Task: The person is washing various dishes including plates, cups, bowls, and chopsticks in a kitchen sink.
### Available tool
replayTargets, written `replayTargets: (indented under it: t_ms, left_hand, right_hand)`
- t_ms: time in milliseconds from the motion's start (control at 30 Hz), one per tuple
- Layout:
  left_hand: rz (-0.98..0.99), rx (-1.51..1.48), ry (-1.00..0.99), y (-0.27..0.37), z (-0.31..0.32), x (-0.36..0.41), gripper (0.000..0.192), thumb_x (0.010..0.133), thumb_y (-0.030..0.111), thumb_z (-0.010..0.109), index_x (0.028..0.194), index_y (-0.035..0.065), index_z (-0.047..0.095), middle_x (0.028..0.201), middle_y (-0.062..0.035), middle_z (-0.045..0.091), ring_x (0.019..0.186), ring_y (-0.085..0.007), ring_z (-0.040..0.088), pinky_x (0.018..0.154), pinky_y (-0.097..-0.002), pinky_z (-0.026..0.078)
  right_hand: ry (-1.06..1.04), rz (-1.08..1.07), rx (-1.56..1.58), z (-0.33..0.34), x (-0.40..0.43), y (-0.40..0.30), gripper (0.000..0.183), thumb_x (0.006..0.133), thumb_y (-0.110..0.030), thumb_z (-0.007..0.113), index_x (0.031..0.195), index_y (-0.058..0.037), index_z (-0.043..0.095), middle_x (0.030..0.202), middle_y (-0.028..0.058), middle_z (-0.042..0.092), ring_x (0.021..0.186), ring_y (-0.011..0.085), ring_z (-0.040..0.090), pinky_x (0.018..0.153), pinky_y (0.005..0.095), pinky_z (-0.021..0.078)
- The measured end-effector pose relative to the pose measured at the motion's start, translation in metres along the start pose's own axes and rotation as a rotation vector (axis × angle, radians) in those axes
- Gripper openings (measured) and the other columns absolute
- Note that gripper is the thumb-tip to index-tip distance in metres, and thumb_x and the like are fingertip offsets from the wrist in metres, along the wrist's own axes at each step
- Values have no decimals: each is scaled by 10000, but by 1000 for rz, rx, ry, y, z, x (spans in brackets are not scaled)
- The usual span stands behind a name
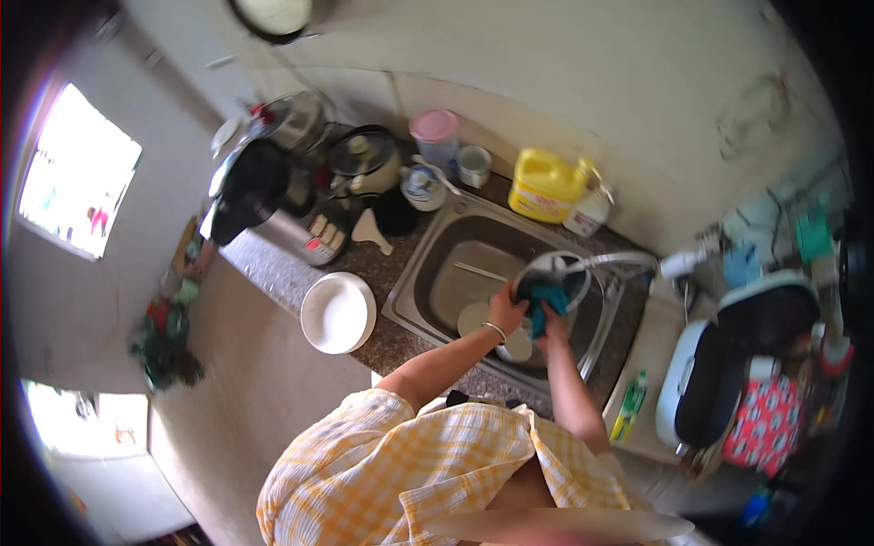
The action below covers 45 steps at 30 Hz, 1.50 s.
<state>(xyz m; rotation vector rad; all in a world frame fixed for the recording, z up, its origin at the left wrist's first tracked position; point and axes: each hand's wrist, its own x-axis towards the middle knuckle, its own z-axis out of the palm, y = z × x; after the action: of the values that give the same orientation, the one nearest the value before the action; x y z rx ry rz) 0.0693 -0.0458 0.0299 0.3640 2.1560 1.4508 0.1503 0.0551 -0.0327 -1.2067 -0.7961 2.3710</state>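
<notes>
Over the stainless steel sink [444, 263], my left hand [507, 310] grips the near left rim of a round pot or bowl [577, 290] with a dark inside. A teal cloth [548, 300] is bunched in my right hand [552, 327] and touches the inside of that vessel. The curved faucet [608, 259] reaches over it from the right. Pale dishes [517, 347] lie in the basin beneath my hands, partly hidden. A pair of light chopsticks or a similar thin stick [480, 271] lies on the basin floor. My left wrist wears a bracelet.
White stacked plates or bowls [336, 314] sit left of the sink on the stone counter [399, 341]. Behind the sink are a mug [474, 166], a pink-lidded pitcher [437, 136], a yellow jug [546, 188] and a white pump bottle [588, 213]. An electric hot-water pot [293, 232] stands at the left.
</notes>
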Motion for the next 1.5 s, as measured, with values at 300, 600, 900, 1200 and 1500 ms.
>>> replayTargets:
  t_ms: [300, 600, 900, 1200, 1500]
  left_hand:
    - [328, 601, -257, 9, -22, 47, 525, 674, 49, 495, 1188, 63, 386, 895, -244, 555, 841, -391, 529, 717, -422, 435]
    - [318, 1337, -422, 56, -11, 51, 526, 652, 84, 581, 1153, 94, 425, 1117, -151, 477, 1074, -288, 421, 862, -541, 295]
    - [528, 1096, -274, -3, -2, 5, 639, 664, 207, 625, 1233, 103, 350, 1337, -100, 187, 1265, -315, 38, 921, -631, 101]
    - [-4, 480, -403, -41, -13, 50, 253, 761, 216, 539, 972, 78, 558, 1084, -128, 489, 1079, -297, 423, 892, -521, 300]
    - [-556, -911, -491, -14, 7, 38, 626, 804, 595, 283, 1181, 104, 374, 1165, -123, 445, 1053, -286, 454, 840, -503, 366]
  right_hand:
    - [131, -516, -887, -29, 37, -17, 380, 572, -167, 716, 886, 3, 588, 826, 114, 615, 678, 212, 598, 589, 333, 474]
    - [14, -663, -1730, 29, -4, -62, 289, 619, -178, 645, 857, -48, 545, 771, 160, 584, 778, 338, 555, 643, 429, 432]
    - [263, -187, -1272, 17, 3, -68, 281, 660, -195, 622, 863, -7, 569, 806, 194, 589, 751, 305, 581, 634, 378, 451]
    - [81, -583, -650, 17, -23, -59, 396, 665, -136, 632, 1025, -12, 528, 846, 157, 596, 799, 247, 586, 682, 313, 449]
    - [-103, -1076, -1190, 49, -60, -22, 502, 701, -128, 597, 1167, -66, 421, 1226, 154, 379, 1177, 348, 282, 970, 434, 236]
